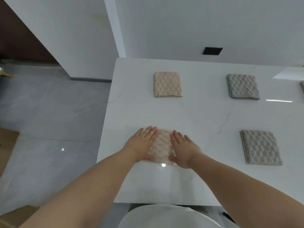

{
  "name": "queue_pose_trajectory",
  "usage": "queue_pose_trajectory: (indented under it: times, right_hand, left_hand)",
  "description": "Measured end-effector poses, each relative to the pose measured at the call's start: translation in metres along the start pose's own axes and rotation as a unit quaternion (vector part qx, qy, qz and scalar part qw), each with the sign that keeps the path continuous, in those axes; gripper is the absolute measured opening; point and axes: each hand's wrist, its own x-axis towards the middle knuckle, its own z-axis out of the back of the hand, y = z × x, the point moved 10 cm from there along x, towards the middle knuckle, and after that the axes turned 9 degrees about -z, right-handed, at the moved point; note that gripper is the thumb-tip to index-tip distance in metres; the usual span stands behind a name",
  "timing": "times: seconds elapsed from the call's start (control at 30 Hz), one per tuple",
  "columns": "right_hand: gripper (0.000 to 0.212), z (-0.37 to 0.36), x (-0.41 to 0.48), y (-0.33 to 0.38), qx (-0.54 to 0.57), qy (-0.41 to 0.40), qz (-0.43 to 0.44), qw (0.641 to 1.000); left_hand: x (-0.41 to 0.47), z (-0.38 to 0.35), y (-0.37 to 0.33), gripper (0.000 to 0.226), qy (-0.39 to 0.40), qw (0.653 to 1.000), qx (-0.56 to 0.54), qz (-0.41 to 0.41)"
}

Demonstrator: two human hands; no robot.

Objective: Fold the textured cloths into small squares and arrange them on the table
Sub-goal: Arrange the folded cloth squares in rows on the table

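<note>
A black rectangular panel (212,51) is set in the white painted wall (181,22); glossy grey tiled floor (49,112) lies at left.

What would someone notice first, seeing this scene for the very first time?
Probably the two bare hands: the left hand and right hand lie flat on the near beige cloth at the front left of the white table. After that, the neat grid of folded squares: the far beige cloth straight beyond the hands, with the far grey cloth and near grey cloth on the right.
</note>
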Motion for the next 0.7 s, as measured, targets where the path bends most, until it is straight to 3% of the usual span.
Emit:
queue_pose_trajectory:
  times: [0.13, 0.37, 0.5, 0.6, 0.7]
  right_hand:
    - [0.095, -0.003, 0.003, 0.006, -0.023, 0.000, -0.017, 1.000]
    - [0.094, 0.002, 0.005, 0.007, -0.127, -0.015, -0.009, 0.992]
    - [0.093, 0.003, 0.000, 0.008, -0.100, -0.020, -0.015, 0.995]
    - [0.091, 0.005, -0.007, 0.015, -0.053, -0.055, 0.004, 0.997]
    - [0.097, -0.014, -0.013, 0.020, -0.048, -0.016, 0.009, 0.999]
  left_hand:
    - [-0.004, -0.013, -0.002, 0.111, -0.012, 0.999, -0.038, 0.016]
    - [-0.002, -0.015, 0.011, 0.110, 0.006, 1.000, 0.013, -0.028]
    - [-0.001, -0.011, 0.005, 0.106, 0.016, 0.999, 0.012, -0.039]
    - [-0.004, -0.001, 0.002, 0.104, -0.023, 0.997, 0.049, -0.059]
    - [-0.012, -0.015, 0.006, 0.109, -0.011, 0.996, 0.049, -0.068]
